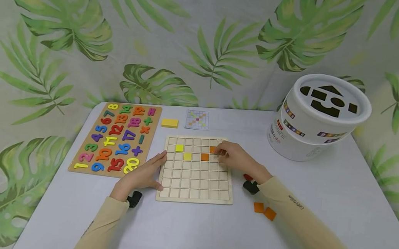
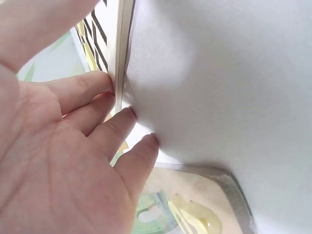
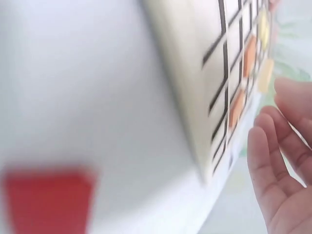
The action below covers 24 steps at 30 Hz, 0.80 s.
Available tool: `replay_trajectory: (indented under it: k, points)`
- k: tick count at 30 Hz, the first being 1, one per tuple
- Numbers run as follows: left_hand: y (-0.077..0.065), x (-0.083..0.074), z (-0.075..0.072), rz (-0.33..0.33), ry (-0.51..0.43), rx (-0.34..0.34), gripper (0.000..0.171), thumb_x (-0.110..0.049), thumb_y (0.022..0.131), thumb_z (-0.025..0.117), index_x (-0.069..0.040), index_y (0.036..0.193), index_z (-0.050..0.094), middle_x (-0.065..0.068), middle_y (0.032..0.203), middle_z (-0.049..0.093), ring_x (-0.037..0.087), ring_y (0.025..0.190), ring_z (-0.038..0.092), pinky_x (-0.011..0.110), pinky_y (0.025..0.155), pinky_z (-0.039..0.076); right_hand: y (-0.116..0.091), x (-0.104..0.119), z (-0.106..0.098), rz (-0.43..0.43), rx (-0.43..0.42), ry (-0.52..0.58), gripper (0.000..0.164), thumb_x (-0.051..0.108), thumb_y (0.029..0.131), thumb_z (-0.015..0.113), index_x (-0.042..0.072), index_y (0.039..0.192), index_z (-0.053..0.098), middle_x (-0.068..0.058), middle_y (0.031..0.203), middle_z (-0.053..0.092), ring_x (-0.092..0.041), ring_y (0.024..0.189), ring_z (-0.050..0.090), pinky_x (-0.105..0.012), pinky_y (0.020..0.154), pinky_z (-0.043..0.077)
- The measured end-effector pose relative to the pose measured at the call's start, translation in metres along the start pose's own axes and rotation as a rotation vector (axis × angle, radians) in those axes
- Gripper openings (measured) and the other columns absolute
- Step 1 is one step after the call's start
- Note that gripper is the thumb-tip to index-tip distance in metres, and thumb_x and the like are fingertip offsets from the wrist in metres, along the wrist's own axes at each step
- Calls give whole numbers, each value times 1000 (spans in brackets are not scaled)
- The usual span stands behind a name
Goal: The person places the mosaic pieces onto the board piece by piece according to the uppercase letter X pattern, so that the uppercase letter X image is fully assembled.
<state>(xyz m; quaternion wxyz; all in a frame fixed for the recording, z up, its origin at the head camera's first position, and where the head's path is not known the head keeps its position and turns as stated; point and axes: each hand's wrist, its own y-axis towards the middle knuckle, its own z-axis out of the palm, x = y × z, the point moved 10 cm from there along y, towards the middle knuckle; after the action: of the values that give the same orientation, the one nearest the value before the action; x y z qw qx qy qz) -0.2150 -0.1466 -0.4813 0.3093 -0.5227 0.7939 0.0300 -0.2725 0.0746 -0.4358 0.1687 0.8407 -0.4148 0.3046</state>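
A wooden grid board lies in the middle of the table. Two yellow tiles and two orange tiles sit in its upper squares, laid diagonally. My left hand rests along the board's left edge; in the left wrist view its fingers are extended against the side. Over the board's upper right, my right hand hovers beside the farther orange tile, fingers loosely bent. In the right wrist view that hand shows nothing between its fingers, and an orange tile lies flat on the grid nearby.
A number puzzle board lies at the left. Behind the grid are a yellow block and a small pattern card. A white bucket with shaped holes stands at the back right. Loose orange tiles and a red tile lie right of the grid.
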Motion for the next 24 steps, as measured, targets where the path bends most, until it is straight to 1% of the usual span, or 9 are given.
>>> replay_trajectory:
  k: [4,7,10,12,14,17,24]
  points:
    - [0,0,0,7,1,1,103,-23,72,84,5,149,21,14,159,8,33,144,11,45,114,20,-31,-21,-14,57,-1,18,19,-2,84,65,2,103,66,-5,96,63,-19,87,56,-33,74,51]
    - [0,-1,1,13,-5,0,103,-23,73,84,5,149,21,15,159,7,33,144,10,46,114,20,-55,-38,-20,100,11,-2,20,-2,83,65,4,102,66,-2,96,63,-19,87,55,-33,75,51]
    - [0,-1,1,17,-11,0,103,-22,73,84,5,149,21,15,159,7,33,144,10,46,114,20,-74,-49,-22,105,24,-22,23,-6,81,64,5,100,67,0,96,64,-20,88,56,-36,78,51]
    - [-1,0,1,14,-16,-1,103,-22,73,84,5,149,21,15,159,7,33,144,10,46,114,20,-83,-54,-22,101,40,-28,25,-9,80,64,7,99,68,1,97,64,-21,90,56,-39,81,51]
    - [0,2,1,12,-15,-2,103,-22,73,84,5,149,20,14,159,6,33,144,9,46,114,20,-88,-57,-20,96,57,-27,27,-11,79,64,9,98,69,2,98,64,-22,92,57,-42,85,51]
    - [0,3,1,9,-18,-4,103,-23,73,84,4,149,20,14,159,6,33,144,9,46,114,19,-92,-59,-18,84,72,-33,28,-10,79,68,11,98,69,4,99,63,-21,94,56,-44,87,50]
    - [1,2,2,19,-23,-7,103,-23,73,84,5,149,21,14,159,7,33,144,10,46,114,20,-88,-57,-15,43,52,-93,26,-6,78,72,11,97,66,4,96,60,-18,89,54,-38,84,51]
